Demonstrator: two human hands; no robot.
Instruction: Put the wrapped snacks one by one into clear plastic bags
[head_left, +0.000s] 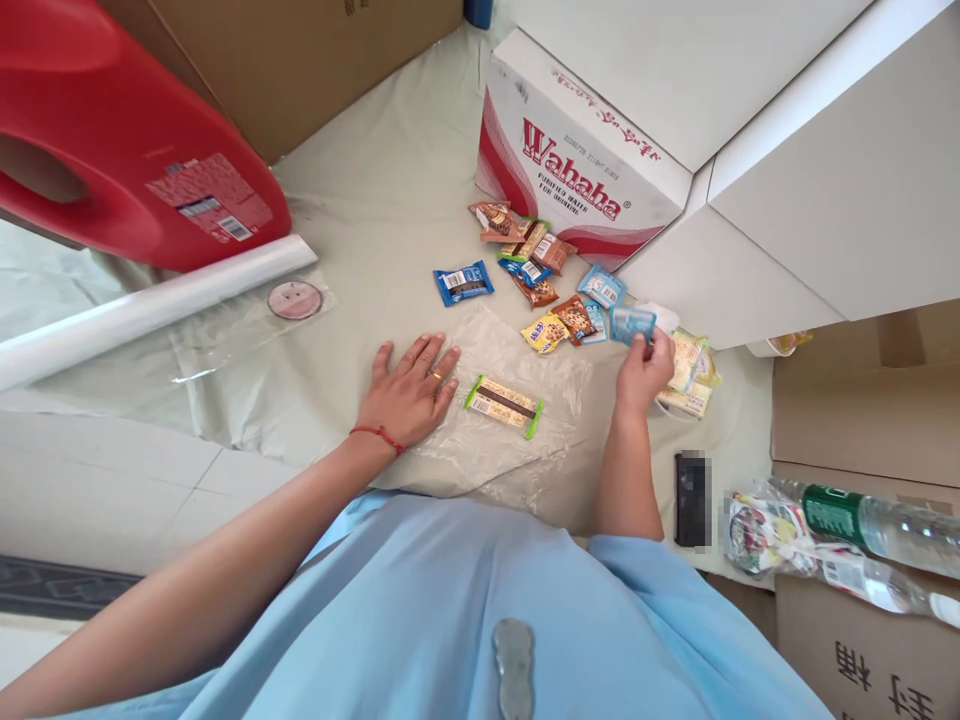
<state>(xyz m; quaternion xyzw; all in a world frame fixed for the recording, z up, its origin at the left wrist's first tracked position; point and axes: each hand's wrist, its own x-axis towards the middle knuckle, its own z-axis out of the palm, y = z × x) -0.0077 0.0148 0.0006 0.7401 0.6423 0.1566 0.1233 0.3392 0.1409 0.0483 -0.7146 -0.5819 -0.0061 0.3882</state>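
Near left, our left hand (409,390): palm down, fingers spread, at the left edge of the clear plastic sheet (559,390)
Right, our right hand (646,368): thumb and fingers pinching a light-blue packet (630,323), just right of the snack packets (525,245)
Green-ended bar (504,404): flat on the clear plastic sheet, between our hands
Snack packets: grouped loosely on the far surface (360,190), before the Wahaha carton (577,150)
Yellow packs (686,370): just right of our right hand

Toward the cloth's (367,190) far edge, a red-and-white carton (574,150) reads "Wahaha® Purified Water for Drinking"; beyond the right edge, a cardboard box (832,635) bears "桶" and "封".
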